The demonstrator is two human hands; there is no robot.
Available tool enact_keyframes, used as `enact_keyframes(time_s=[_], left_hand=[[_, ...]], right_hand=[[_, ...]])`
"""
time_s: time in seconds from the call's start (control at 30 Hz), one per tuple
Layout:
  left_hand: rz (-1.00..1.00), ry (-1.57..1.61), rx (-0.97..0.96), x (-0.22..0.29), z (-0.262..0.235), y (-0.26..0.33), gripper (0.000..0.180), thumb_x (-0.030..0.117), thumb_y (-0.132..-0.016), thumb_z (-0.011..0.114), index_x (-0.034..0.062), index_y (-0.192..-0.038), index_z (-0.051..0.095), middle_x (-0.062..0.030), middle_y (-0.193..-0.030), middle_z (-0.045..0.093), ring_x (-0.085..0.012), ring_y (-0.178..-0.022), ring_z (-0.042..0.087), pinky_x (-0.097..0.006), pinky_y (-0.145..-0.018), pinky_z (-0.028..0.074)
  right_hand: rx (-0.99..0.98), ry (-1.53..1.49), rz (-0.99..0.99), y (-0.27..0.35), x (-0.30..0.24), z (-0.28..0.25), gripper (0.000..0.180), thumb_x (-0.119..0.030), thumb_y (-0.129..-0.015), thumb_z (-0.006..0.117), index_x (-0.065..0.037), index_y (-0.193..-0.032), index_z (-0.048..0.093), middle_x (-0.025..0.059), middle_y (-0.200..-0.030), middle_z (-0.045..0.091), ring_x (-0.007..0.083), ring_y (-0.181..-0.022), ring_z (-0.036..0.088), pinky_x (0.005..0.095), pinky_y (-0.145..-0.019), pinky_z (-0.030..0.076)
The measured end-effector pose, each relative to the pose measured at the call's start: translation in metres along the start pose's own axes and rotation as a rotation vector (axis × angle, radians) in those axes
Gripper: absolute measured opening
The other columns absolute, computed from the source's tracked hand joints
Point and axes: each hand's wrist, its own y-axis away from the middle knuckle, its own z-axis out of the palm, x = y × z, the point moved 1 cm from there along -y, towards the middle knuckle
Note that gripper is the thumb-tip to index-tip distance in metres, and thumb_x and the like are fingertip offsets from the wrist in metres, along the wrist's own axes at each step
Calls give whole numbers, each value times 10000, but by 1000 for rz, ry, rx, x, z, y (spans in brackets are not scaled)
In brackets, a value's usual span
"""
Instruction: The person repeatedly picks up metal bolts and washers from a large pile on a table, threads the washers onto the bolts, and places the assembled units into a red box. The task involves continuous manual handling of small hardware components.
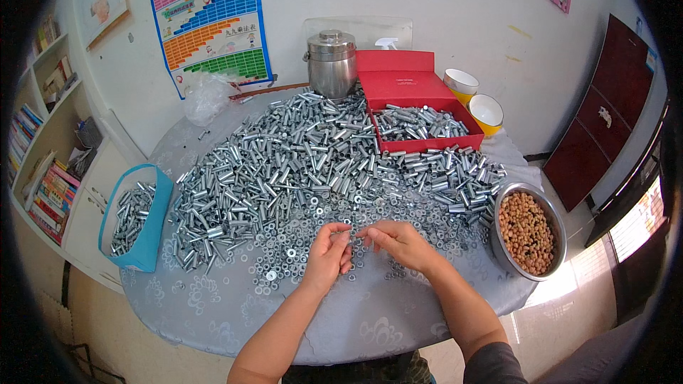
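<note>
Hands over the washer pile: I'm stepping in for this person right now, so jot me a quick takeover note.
Left hand and right hand: together at the table's near middle, fingertips pinching a small metal part between them; too small to identify.
Things: loose washers lie under the hands; the big heap of metal sleeves fills the table behind.
Done: some sleeves sit in the red box and the blue bin.
Left: most sleeves and washers remain loose on the table.

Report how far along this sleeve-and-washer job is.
Done: some sleeves lie in the red box and the blue bin. In hand: left hand and right hand meet over the washers, holding a small part. Left: the big sleeve pile on the table.
</note>
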Motion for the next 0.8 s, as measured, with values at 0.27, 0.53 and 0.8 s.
enact_keyframes(time_s=[0.27, 0.53, 0.8], left_hand=[[25, -29, -57, -4, 4, -1, 170, 128, -920, 444, 39, -1063, 426, -17, -686, 431, -60, -497, 368, -214, -407, 341], [209, -228, 0, -2, 2, -1, 224, 123, -904, 470, 31, -1104, 426, -66, -823, 535, -67, -543, 450, -203, -429, 391], [359, -242, 190, 3, -20, -13, 151, 75, -873, 518, 23, -1015, 526, -15, -797, 574, -10, -551, 436, -149, -484, 332]], right_hand=[[-17, 27, -8, 1, -3, 3, 241, -172, -847, 587, -1, -1016, 566, 41, -757, 597, 93, -676, 533, 248, -623, 449], [46, -251, 214, -4, 6, -5, 201, -142, -811, 630, 4, -935, 570, 49, -770, 612, 108, -682, 571, 246, -607, 466], [564, -423, 132, -54, 51, -121, 200, -159, -843, 574, 4, -958, 572, 63, -794, 626, 114, -680, 581, 221, -588, 460]])
